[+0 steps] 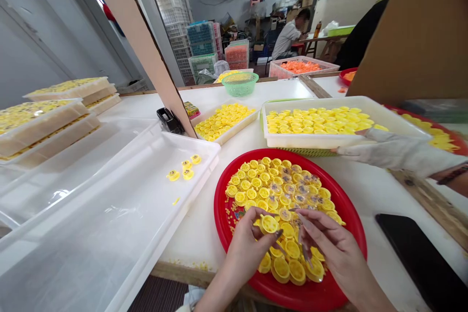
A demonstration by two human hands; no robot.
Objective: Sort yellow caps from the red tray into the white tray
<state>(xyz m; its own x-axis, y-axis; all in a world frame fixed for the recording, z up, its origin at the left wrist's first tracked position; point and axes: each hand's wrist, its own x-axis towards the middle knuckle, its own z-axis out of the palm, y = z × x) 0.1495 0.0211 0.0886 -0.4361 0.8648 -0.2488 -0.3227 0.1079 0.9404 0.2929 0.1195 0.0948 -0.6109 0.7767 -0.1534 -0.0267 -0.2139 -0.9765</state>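
Over a round red tray (pixel 353 214), my left hand (pixel 245 241) pinches a small round yellow plastic cup (pixel 269 224), its hollow side facing up. My right hand (pixel 331 243) is just to the right, thumb and fingers pinched together; what is between them, if anything, is hidden. Many similar yellow cups (pixel 292 248) lie in the red tray below both hands. Among them, towards the right, are clear round pieces (pixel 302 189) with dark print. Tiny yellow bits (pixel 230 209) are scattered along the tray's left side.
Left, a large white bin (pixel 120 234) holds several yellow printed pieces (pixel 187 174). Behind are a white tray of yellow cups (pixel 270 140), touched by another person's gloved hand (pixel 387 151), and a green basket (pixel 239 85). A black phone (pixel 420 258) lies right. Cardboard panels (pixel 146 44) stand either side.
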